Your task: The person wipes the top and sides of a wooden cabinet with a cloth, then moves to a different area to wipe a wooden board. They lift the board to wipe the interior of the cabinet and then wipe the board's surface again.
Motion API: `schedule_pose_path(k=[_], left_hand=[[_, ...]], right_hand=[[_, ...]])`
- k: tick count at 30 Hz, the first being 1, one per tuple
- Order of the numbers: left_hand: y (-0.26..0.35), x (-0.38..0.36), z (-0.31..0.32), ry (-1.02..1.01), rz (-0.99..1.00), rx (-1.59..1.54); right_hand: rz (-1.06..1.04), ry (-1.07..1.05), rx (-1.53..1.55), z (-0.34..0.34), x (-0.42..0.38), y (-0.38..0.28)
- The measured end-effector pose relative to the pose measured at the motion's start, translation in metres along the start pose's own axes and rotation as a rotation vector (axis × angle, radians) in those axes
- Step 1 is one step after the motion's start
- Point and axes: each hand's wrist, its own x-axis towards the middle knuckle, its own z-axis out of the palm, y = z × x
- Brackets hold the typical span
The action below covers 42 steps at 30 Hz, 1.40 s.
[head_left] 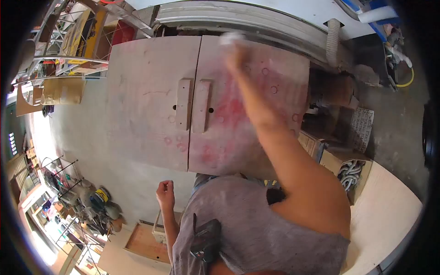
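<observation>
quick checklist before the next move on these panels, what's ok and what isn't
1. Left hand clear of the left panel: ok.
2. Right panel free of red marks: not ok, red smears show.
3. Grip on the white item: cannot tell, the right hand is blurred.
4. Wooden strips on either side of the seam: ok.
5. Strips firmly fixed: cannot tell.

A workshop; a stained wooden worktop point(151, 68), ribbed hose point(332, 43) and cardboard box point(63, 91) show it.
</observation>
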Motion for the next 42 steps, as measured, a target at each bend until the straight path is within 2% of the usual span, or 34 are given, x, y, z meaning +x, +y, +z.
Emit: schedule_pose_path(k=[1,2,4,5,7,8,10,12,13,14,15,16,18,20,21,22,23,24,26,27,28,29,30,31,33,34,36,38,39,41,42], left_hand=[[0.012,0.003,0.003,0.021,0.078,-0.040],[0.028,0.004,0.004,0.021,0.088,-0.036],[0.056,0.002,0.001,-0.049,0.050,-0.007],[0.057,0.003,0.002,-0.056,0.054,-0.003],[0.050,0.004,0.003,-0.020,0.092,0.001],[0.045,0.003,0.002,-0.030,0.092,0.004],[0.031,0.003,-0.002,-0.044,0.038,0.102],[0.004,0.004,-0.004,-0.064,0.025,0.105],[-0.004,0.006,-0.005,-0.081,0.013,0.103],[-0.003,0.007,-0.004,-0.081,0.021,0.095],[0.000,0.004,-0.003,-0.090,0.070,0.101],[0.003,0.001,-0.006,-0.101,0.119,0.116],[0.012,0.002,-0.010,-0.106,0.111,0.149],[0.017,0.009,-0.009,-0.101,0.110,0.181],[0.019,0.012,-0.009,-0.089,0.131,0.164],[0.019,0.014,-0.010,-0.074,0.148,0.151],[0.022,0.011,-0.012,-0.062,0.146,0.155],[0.028,0.007,-0.011,-0.079,0.120,0.141],[0.043,-0.002,-0.011,-0.091,0.053,0.149],[0.038,-0.006,-0.013,-0.079,0.043,0.155],[0.030,-0.006,-0.009,-0.087,0.066,0.104],[0.024,-0.006,-0.005,-0.095,0.089,0.052],[0.020,-0.006,-0.002,-0.097,0.105,0.057],[0.020,-0.006,0.002,-0.079,0.094,0.055],[0.025,-0.007,0.008,-0.174,0.118,-0.068],[0.027,-0.005,0.006,-0.154,0.102,-0.069],[0.034,0.006,0.001,-0.175,0.161,-0.008],[0.033,0.021,-0.007,-0.134,0.165,-0.060],[0.031,0.029,-0.011,-0.114,0.189,-0.102],[0.023,0.047,-0.019,-0.086,0.160,-0.110],[0.019,0.055,-0.023,-0.078,0.149,-0.112]], right_hand=[[-0.033,-0.259,0.050,0.024,-0.010,-0.045],[-0.275,-0.332,0.008,0.033,-0.017,-0.079],[-0.272,-0.430,0.087,0.036,-0.023,-0.102],[-0.265,-0.428,0.081,0.025,-0.018,-0.092],[-0.385,-0.350,0.022,-0.019,-0.005,-0.058],[-0.086,-0.352,-0.042,-0.053,-0.006,-0.036],[-0.064,-0.170,-0.326,-0.121,-0.006,0.086],[0.288,-0.317,-0.890,-0.231,-0.006,0.210],[0.589,-0.315,-0.963,-0.287,0.000,0.255],[0.461,-0.343,-1.018,-0.333,-0.007,0.296],[0.329,-0.362,-1.077,-0.378,-0.007,0.299],[0.328,-0.362,-1.079,-0.382,-0.004,0.303],[0.721,0.052,-0.774,-0.399,0.017,0.211],[0.479,0.121,-0.712,-0.357,0.001,0.246],[0.426,0.187,-0.696,-0.323,-0.011,0.238],[0.589,0.009,-0.733,-0.288,-0.017,0.212],[0.585,0.062,-0.635,-0.255,-0.021,0.163],[0.519,0.362,-0.591,-0.214,-0.022,0.150],[0.365,0.422,-0.350,-0.140,-0.011,0.132],[0.228,0.272,-0.288,-0.109,-0.010,0.103],[0.163,0.103,-0.203,-0.091,-0.003,0.046],[-0.059,-0.001,-0.157,-0.063,-0.005,0.010],[-0.153,-0.125,-0.026,-0.030,-0.018,-0.022],[-0.229,-0.460,-0.084,-0.009,-0.027,-0.053],[-0.110,-0.774,0.255,0.001,-0.053,-0.116],[-0.120,-0.790,0.273,-0.009,-0.060,-0.138],[0.092,-0.868,0.411,-0.030,-0.062,-0.175],[0.093,-0.659,0.473,0.002,-0.073,-0.139],[0.037,-0.578,0.401,-0.010,-0.059,-0.123],[0.057,-0.378,0.217,-0.021,-0.026,-0.076],[0.220,-0.441,0.077,-0.061,-0.002,-0.091]])
